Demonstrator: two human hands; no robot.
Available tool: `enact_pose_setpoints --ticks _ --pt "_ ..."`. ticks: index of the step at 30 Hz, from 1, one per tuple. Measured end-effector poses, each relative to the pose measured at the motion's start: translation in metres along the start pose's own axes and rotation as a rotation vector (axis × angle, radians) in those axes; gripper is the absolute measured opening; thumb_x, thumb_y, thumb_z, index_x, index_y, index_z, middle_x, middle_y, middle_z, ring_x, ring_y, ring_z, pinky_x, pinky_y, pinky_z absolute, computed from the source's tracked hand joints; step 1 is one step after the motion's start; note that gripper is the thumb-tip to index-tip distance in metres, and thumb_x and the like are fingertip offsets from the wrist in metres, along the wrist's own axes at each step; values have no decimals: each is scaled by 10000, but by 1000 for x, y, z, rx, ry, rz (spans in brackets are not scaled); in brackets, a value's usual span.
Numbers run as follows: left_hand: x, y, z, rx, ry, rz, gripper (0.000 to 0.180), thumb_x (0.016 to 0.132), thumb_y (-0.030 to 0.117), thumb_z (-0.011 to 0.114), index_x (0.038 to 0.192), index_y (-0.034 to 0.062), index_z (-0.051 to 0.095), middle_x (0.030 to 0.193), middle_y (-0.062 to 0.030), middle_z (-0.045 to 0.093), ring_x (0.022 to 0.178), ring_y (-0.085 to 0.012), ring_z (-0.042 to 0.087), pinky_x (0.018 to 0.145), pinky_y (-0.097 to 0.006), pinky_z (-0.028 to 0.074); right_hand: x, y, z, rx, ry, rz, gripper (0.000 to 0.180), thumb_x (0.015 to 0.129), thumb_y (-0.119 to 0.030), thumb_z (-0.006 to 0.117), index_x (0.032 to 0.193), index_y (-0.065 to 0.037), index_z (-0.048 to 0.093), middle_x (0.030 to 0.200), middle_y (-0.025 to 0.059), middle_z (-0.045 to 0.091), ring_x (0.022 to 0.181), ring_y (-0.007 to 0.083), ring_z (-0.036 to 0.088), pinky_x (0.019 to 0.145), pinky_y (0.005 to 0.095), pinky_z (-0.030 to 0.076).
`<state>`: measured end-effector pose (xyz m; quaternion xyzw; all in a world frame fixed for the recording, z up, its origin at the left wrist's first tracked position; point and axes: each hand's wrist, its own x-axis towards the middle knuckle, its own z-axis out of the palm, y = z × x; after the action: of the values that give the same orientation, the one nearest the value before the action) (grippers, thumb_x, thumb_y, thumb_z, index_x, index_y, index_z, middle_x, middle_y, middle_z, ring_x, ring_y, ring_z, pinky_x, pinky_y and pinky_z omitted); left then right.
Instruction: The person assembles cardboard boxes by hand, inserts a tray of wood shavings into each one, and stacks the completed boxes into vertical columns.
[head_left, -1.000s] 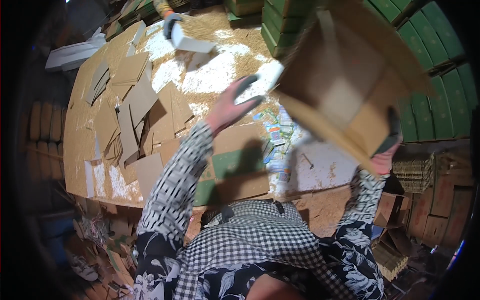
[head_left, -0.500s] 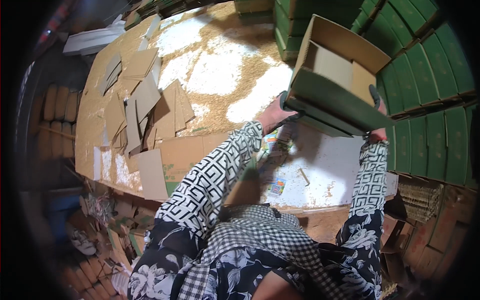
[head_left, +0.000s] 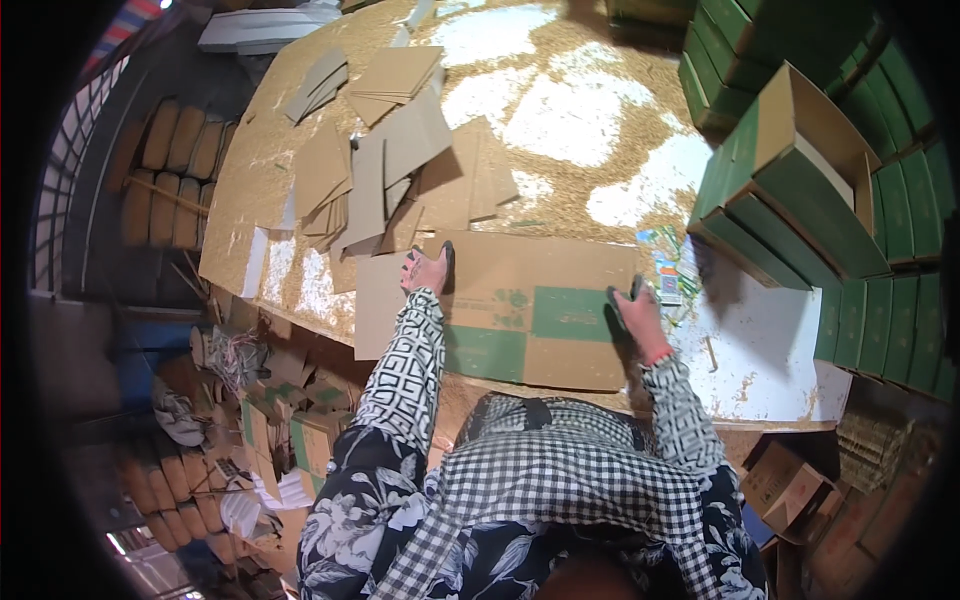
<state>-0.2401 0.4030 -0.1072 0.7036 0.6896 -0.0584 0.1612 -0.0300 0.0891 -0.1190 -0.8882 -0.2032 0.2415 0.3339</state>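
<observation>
A flattened cardboard box, brown with green printed panels, lies near the table's front edge. My left hand is at its left end, thumb and fingers apart, dark coverings on the fingertips. At the right end is my right hand, its thumb over the cardboard and its fingers spread by the edge. Whether either hand presses on the cardboard is hard to see. An open-topped green and brown box stands at the right beside green stacks. A plain cardboard sheet lies next to my left hand.
Loose cardboard pieces lie scattered at the table's left. Sawdust-like crumbs cover much of the white tabletop. Stacked green boxes line the right side. Colourful printed packets lie right of the flattened box. A small carton sits below the table at right.
Both hands have let go of the open box, which now stands at the right. They have moved left and down to the flattened box. The view has shifted left.
</observation>
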Motion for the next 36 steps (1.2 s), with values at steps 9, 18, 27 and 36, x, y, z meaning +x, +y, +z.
enact_pose_setpoints --ticks 9,18,27,36 --pt "48 -22 -27 -505 -54 312 749 741 584 571 1268 60 475 1303 -199 437 1218 -329 400 987 -424 332 1 -20 -11 538 132 -143 252 861 -260 580 896 -13 613 732 47 602 613 109 515 517 259 403" --pt "5 -13 -143 -1524 -434 599 125 843 152 614 835 29 596 802 -32 621 686 -84 543 614 -212 439 -78 -144 -60 171 747 -436 413 950 -363 392 1016 0 577 953 68 574 842 180 550 748 282 437" --pt "-65 -42 -181 -1516 -435 812 325 879 212 569 1117 -10 565 961 -73 630 875 -141 588 774 -277 483 -64 -139 -42 860 695 -308 377 798 21 491 1172 31 443 1135 97 497 1029 192 473 931 301 367" --pt "-155 -79 -117 -604 -498 1192 659 686 278 680 1253 42 441 1232 -188 457 1180 -335 407 1010 -419 324 -81 -165 -63 76 358 -664 841 511 -251 801 1242 -42 443 1098 146 483 1110 353 418 979 514 282"
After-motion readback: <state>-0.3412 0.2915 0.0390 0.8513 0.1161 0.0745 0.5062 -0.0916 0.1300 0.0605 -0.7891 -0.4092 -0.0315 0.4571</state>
